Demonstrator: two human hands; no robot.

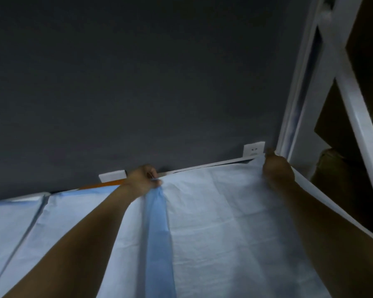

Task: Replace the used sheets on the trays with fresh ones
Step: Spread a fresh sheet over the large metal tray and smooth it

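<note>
Left hand pinching the far edge of a pale blue sheet, right hand gripping its far right corner, white tray rim beneath, dark wall behind

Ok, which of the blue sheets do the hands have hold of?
The rightmost sheet, beside the white frame: the left hand and right hand grip its far corners. The middle sheet and leftmost sheet are not held.
</note>
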